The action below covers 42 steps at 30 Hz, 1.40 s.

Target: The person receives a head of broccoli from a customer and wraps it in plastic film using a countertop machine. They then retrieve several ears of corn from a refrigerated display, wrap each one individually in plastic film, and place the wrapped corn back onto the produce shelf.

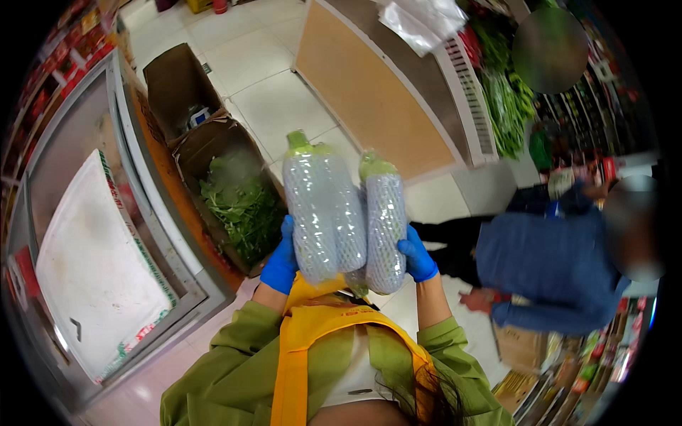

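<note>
Several green zucchini-like vegetables (313,218) in white foam netting and shiny clear film are held in front of my chest. My left hand (282,260), in a blue glove, grips the bundle from its left side. On the other side, my blue-gloved right hand (419,256) grips a single wrapped vegetable (386,229) at the bundle's right edge. The green stem ends point away from me. Another piece shows partly beneath and between them. Most of my fingers are hidden under the vegetables.
Left stand a glass-topped chest freezer (200,287) and a cardboard box (186,175) of leafy greens (242,213). Ahead is a tan panelled stand (373,96) with plastic bags (423,21) on top. A person in a blue top (538,261) stands close on the right, near stocked shelves.
</note>
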Motion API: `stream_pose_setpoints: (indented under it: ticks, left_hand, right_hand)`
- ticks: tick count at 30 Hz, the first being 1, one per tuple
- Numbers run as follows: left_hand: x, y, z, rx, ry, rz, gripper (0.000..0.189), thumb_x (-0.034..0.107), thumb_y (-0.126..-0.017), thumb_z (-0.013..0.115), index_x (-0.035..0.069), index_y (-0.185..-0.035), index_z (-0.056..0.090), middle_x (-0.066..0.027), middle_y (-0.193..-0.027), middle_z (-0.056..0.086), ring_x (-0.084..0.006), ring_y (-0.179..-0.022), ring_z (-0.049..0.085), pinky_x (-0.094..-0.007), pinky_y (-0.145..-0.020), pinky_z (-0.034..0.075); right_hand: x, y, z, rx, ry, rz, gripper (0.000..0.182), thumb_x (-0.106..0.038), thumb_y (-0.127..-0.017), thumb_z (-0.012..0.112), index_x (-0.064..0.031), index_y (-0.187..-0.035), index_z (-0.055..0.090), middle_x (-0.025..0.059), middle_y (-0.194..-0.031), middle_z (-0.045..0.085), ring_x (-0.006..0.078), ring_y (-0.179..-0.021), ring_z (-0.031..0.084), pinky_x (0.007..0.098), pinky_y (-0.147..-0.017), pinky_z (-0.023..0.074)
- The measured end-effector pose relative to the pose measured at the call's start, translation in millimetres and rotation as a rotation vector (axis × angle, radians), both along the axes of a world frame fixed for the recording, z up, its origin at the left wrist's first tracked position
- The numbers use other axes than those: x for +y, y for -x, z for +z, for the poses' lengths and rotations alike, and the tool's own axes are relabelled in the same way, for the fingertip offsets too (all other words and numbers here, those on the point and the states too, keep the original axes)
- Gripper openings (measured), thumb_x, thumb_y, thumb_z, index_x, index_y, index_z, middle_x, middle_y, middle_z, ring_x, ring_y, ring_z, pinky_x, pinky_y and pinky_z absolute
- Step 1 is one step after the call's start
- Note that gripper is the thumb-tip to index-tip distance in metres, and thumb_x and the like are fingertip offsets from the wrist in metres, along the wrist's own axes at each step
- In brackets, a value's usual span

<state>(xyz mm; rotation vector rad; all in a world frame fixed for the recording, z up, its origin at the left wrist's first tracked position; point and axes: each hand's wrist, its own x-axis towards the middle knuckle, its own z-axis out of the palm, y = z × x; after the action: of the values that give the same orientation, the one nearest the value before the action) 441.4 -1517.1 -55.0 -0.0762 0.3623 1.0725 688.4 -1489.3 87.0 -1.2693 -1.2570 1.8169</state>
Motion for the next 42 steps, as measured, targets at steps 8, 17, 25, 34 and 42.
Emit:
stream_pose_setpoints:
  ticks: [8,17,25,34,42]
  left_hand:
    - [152.8,-26.0,0.6,0.064,0.022,0.533,0.078,0.063,-0.078,0.046,0.012,-0.135,0.033,-0.0101,-0.131,0.043,-0.0285,-0.113,0.048,-0.0428,-0.095,0.041]
    - [350.9,-25.6,33.2,0.002,0.100,0.554,0.076,0.065,-0.078,0.043,0.010,-0.131,0.039,-0.0120,-0.125,0.049,-0.0283,-0.109,0.050,-0.0423,-0.094,0.041]
    - [453.2,42.0,43.9,0.152,0.091,0.965,0.079,0.065,-0.076,0.046,0.011,-0.133,0.036,-0.0114,-0.128,0.046,-0.0294,-0.113,0.047,-0.0438,-0.097,0.038]
    - [614.9,263.4,34.0,0.288,-0.047,1.115,0.087,0.068,-0.072,0.049,0.013,-0.136,0.031,-0.0088,-0.135,0.038,-0.0307,-0.120,0.039,-0.0453,-0.101,0.032]
    - [876.0,428.7,51.9,0.268,-0.090,0.899,0.078,0.065,-0.079,0.042,0.012,-0.135,0.031,-0.0099,-0.131,0.042,-0.0288,-0.114,0.044,-0.0414,-0.095,0.040]
  right_hand:
    - [237.1,21.5,-1.4,0.008,-0.047,0.376,0.098,-0.045,-0.066,0.069,-0.0010,-0.139,0.020,0.0110,-0.135,0.037,0.0215,-0.124,0.036,0.0341,-0.103,0.0267]
    - [458.9,7.3,-22.6,-0.026,-0.053,0.462,0.094,-0.044,-0.068,0.069,0.0002,-0.137,0.024,0.0109,-0.132,0.040,0.0218,-0.121,0.039,0.0333,-0.101,0.0300]
    - [608.5,156.3,-14.3,0.113,0.068,0.692,0.075,-0.012,-0.080,0.052,0.0001,-0.140,0.009,0.0144,-0.142,0.022,0.0224,-0.129,0.026,0.0300,-0.104,0.0225]
    - [792.0,400.3,-32.8,0.185,-0.060,0.896,0.083,-0.035,-0.080,0.059,-0.0023,-0.140,0.013,0.0124,-0.141,0.025,0.0221,-0.129,0.024,0.0328,-0.106,0.0185]
    - [1017.2,512.8,-25.9,0.174,-0.104,0.631,0.081,-0.037,-0.081,0.058,-0.0005,-0.139,0.015,0.0138,-0.140,0.027,0.0232,-0.130,0.024,0.0345,-0.106,0.0196]
